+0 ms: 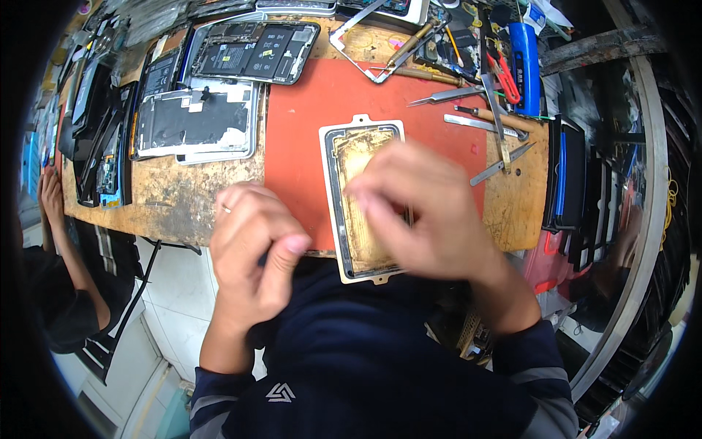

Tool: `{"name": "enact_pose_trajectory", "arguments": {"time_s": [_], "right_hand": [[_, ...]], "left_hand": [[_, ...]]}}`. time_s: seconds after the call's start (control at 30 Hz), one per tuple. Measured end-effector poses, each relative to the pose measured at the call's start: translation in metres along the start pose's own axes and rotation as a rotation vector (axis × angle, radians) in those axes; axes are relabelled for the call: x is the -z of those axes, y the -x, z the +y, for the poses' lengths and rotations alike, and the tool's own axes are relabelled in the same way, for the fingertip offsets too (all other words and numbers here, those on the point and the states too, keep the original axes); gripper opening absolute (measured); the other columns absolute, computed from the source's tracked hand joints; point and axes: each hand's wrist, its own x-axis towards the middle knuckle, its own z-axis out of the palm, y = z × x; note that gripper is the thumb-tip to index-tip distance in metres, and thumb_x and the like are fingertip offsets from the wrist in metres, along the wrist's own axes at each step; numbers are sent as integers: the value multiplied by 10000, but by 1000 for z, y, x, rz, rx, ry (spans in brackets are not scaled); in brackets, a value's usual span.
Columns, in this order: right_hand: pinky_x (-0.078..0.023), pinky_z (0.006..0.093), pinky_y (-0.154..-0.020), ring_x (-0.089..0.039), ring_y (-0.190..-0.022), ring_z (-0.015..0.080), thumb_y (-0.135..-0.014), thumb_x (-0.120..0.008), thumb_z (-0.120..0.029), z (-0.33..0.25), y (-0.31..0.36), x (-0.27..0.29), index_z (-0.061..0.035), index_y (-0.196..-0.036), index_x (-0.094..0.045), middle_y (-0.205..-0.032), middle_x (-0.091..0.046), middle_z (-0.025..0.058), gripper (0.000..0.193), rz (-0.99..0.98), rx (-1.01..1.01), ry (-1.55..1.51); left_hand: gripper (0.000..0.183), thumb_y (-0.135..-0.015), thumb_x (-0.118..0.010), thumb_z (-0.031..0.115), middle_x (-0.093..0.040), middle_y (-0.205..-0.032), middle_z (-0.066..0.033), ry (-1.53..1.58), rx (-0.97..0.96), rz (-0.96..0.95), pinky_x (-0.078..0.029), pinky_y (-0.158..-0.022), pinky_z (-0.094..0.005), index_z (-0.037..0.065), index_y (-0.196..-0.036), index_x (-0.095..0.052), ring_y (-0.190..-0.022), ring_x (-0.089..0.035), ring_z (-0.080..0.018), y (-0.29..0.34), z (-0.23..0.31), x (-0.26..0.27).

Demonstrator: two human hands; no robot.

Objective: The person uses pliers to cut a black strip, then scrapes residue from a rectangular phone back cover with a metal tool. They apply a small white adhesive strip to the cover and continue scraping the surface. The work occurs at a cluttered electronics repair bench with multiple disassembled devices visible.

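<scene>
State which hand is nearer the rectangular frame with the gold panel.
Right. The right hand covers part of the frame on its right side, contact unclear; the left hand is apart, left of the frame.

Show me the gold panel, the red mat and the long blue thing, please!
Gold panel [356, 152]: head view, on its upper part.
Red mat [298, 150]: head view, on its bare left part.
Long blue thing [524, 72]: head view, on the middle of its side.
</scene>
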Motion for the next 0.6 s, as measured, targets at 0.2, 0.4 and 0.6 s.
{"name": "enact_pose_trajectory", "arguments": {"time_s": [0.2,0.4,0.6], "right_hand": [[-547,473,-712,-669,-822,361,-901,-792,15,31,-23,-16,-4,-1044,-724,-927,-615,142,159,163,15,332],[-541,411,-633,-692,-750,308,-875,-811,90,40,-28,-23,9,-1056,-740,-932,-682,127,211,196,114,387],[-526,435,-698,-665,-809,326,-847,-808,42,39,-32,-17,-11,-1052,-750,-942,-663,116,219,77,171,409]], "left_hand": [[311,-954,-826,400,-737,-1159,-89,-255,-84,-143,-452,-1082,-527,100,-1017,-772,-1170,-672,-341,-9,-12,-3],[472,-869,-894,437,-733,-1436,-62,-421,-66,-233,-373,-1226,-577,160,-1247,-829,-1417,-603,-350,-9,-10,-9],[442,-845,-913,399,-757,-1421,-47,-410,-54,-235,-355,-1236,-570,150,-1204,-841,-1415,-625,-352,-10,-9,-8]]}}
